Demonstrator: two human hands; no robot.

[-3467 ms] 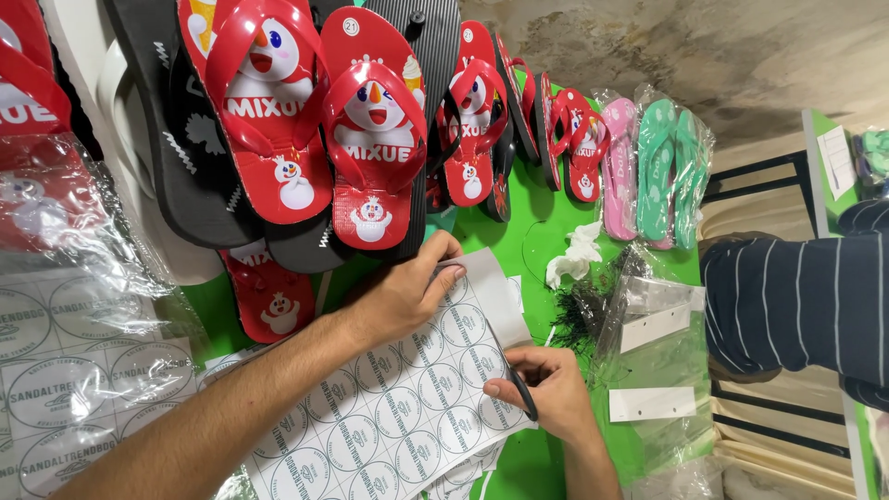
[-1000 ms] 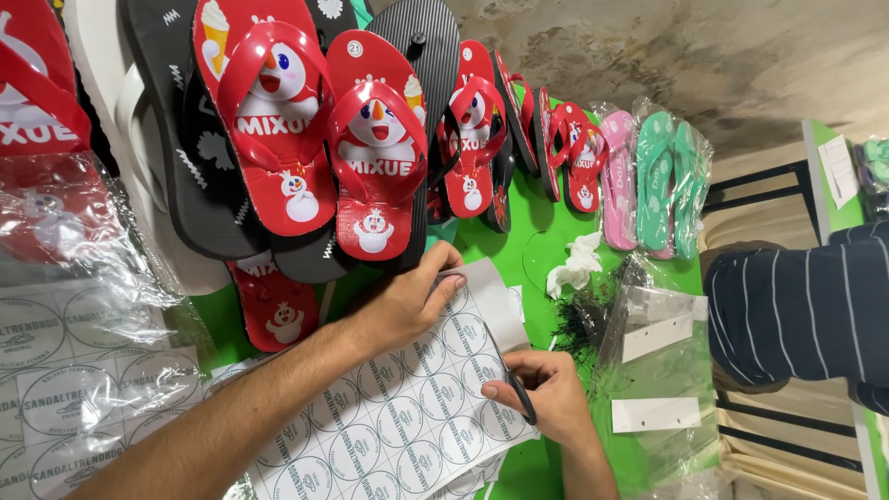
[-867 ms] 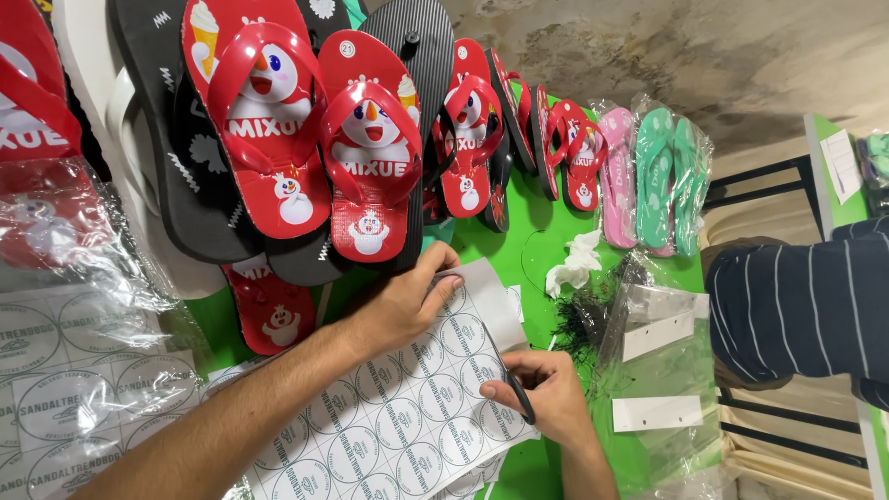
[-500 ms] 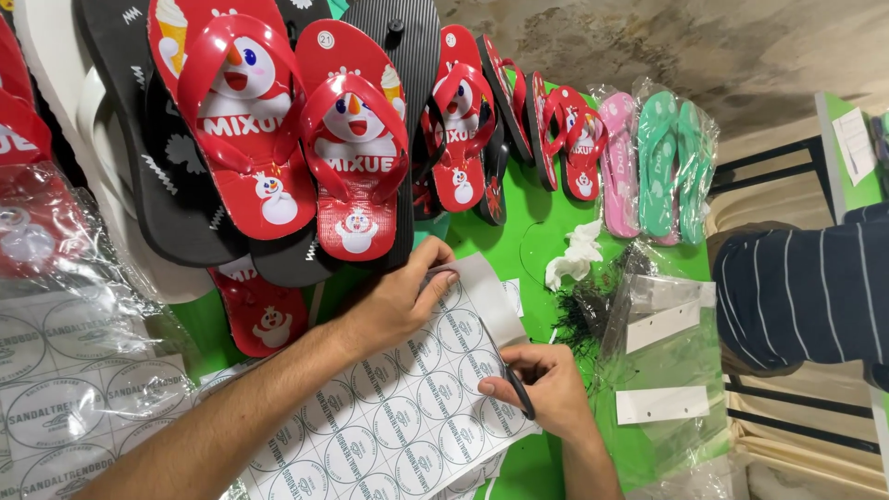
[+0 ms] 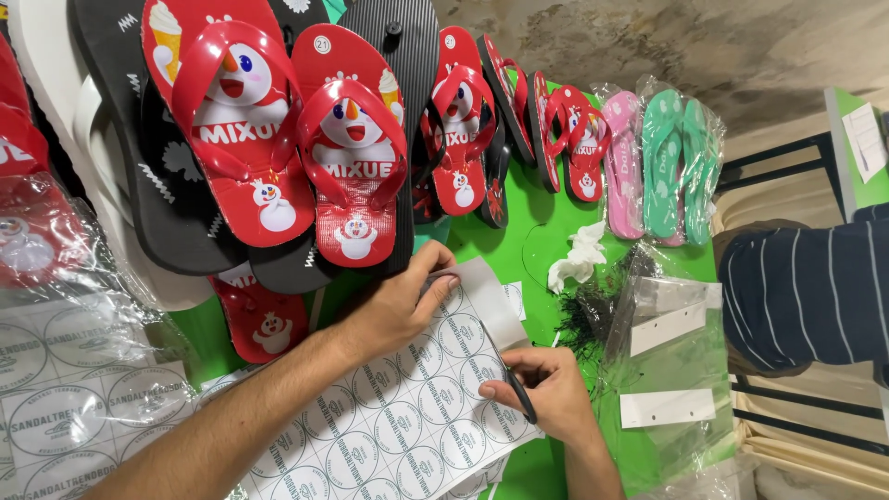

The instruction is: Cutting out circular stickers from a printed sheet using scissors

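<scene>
Right hand (image 5: 546,393) closed round dark slim tool (image 5: 515,389), tip on round-label sheet (image 5: 407,421) lying on green worktop (image 5: 519,241). Your left hand (image 5: 394,310) pinches curled sheet corner; keep it taut, steady the tool. Beyond: red snowman flip-flops (image 5: 347,153).

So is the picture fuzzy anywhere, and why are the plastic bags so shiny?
In the head view, the light glares white off the clear plastic bags, hiding what lies under them; the left hand, the right hand and the sticker sheet look sharp; the red sandals stretch a little toward the edge.
</scene>
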